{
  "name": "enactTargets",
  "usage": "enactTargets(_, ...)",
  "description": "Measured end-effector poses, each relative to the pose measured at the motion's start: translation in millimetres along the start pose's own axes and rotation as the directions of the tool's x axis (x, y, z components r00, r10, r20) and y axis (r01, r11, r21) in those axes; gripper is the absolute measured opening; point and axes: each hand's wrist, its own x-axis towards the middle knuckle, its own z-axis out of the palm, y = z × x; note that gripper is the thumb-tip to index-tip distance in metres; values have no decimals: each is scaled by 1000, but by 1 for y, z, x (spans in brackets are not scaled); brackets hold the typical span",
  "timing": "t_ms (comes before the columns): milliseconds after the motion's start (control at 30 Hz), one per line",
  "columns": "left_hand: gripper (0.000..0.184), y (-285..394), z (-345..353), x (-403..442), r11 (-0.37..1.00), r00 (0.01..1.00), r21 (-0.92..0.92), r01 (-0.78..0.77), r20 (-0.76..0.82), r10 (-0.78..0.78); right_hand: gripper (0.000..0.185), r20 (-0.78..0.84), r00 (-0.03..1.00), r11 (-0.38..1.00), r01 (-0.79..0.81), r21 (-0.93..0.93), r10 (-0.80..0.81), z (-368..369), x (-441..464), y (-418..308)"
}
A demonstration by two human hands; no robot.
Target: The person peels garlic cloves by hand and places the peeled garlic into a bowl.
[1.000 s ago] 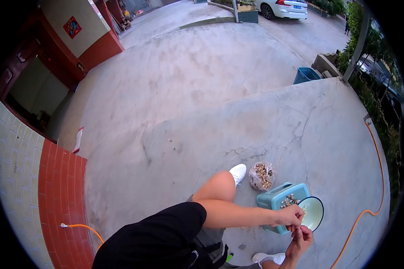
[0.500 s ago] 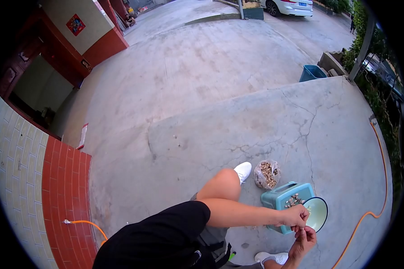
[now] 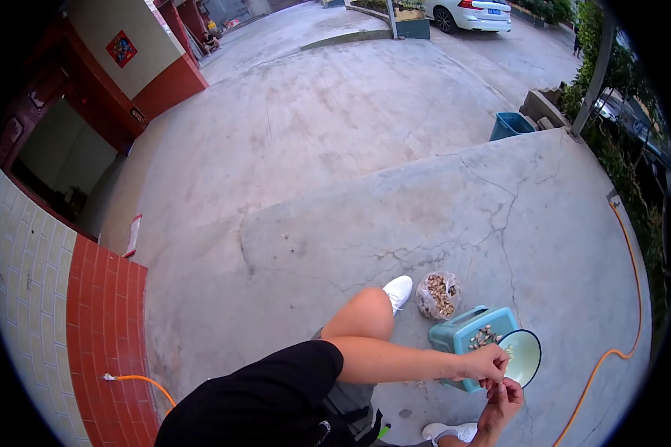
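Observation:
My left hand [image 3: 485, 364] reaches in from the left, its fingers pinched together near the rim of an enamel bowl [image 3: 528, 356]. My right hand [image 3: 504, 398] comes up from below, also pinched, its fingertips meeting those of the left. Whatever is between the fingers is too small to make out. The bowl is pale green inside with a dark rim, and a few pale pieces show in it. It sits at the side of a light-blue plastic stool [image 3: 455, 335]. Small brown-and-white pieces [image 3: 485, 337] lie on the stool top, partly hidden by my left forearm.
A clear plastic bag [image 3: 438, 295] of similar brownish pieces stands on the concrete beside the stool. An orange hose [image 3: 590, 384] runs along the right. Farther off are a blue bin [image 3: 511, 127], a white car [image 3: 471, 15] and a seated person [image 3: 210, 42].
The whole view has shifted slightly. Both hands stay pinched together beside the bowl, with only a small change in finger position.

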Motion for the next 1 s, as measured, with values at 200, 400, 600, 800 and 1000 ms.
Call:
enactTargets(200,11,1,1,-2,999,1000,24,-21,-12,21,13,-30,1000,1000,-9,-26,9,-2,0,3)
enactTargets(400,13,-1,-3,2,998,1000,63,-30,3,30,12,-32,999,998,-46,-51,44,1,2,-3)
enactTargets(600,14,1,-1,-2,999,999,32,-45,-5,45,13,-16,998,998,-58,15,58,2,0,-5)
enactTargets(800,10,2,-1,-1,999,1000,37,-30,10,29,13,-14,995,992,-102,69,103,0,0,-5)
enactTargets(1000,10,2,-2,0,999,1000,48,-23,4,23,14,-6,994,991,-106,78,107,-2,1,-2)
